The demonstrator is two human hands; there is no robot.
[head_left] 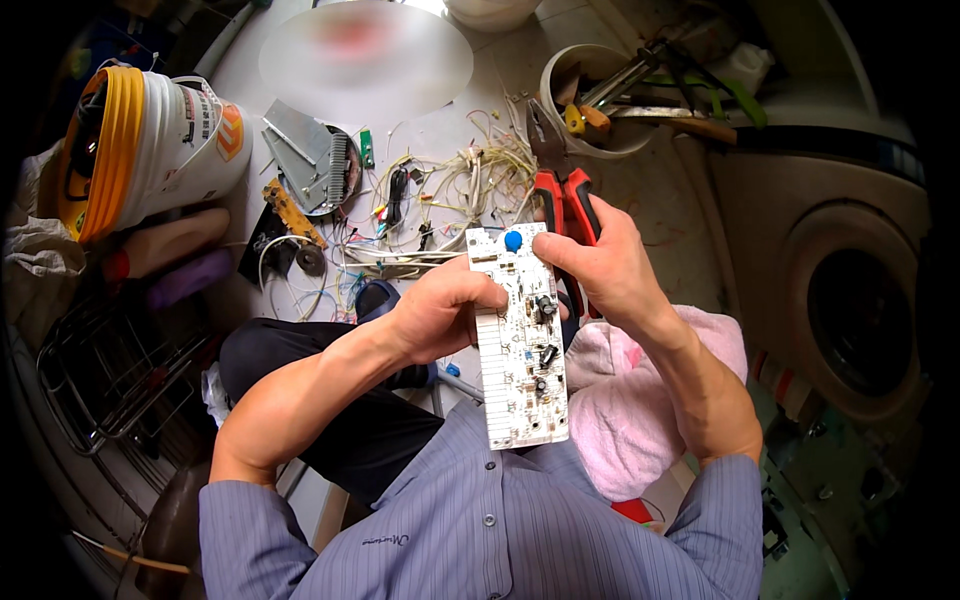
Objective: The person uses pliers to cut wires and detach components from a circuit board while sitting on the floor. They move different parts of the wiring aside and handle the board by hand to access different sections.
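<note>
- The circuit board (520, 350), long, narrow and white, is held up in front of the person's striped shirt (440, 545), its long side running away from the body; every place below is told from this board.
- The left hand (440, 312) pinches the board's left edge above its middle, thumb on the face, other fingers mostly hidden.
- The right hand (605, 265) is closed around red-and-black pliers (550, 195) at the board's upper right corner, its thumb resting on that corner; the nose of the pliers points away beyond the board's far end.
- On the board, a round blue component (513, 241) sits near the far end, and black cylindrical parts (545, 308) stand along the right side.
- Right of the board's lower half lies a pink towel (640, 400).
- Beyond the board, loose wires (495, 165) spread over the floor (470, 112).
- Beyond and left of it lie a black bundled cable (397, 195), a small green board (367, 149) and a grey metal plate (300, 150).
- Farther left, a white bucket (190, 140) with a yellow rim leans over.
- Beyond and right, a round tub (548, 90) holds tools.
- Well to the right stands a washing machine (765, 215).
</note>
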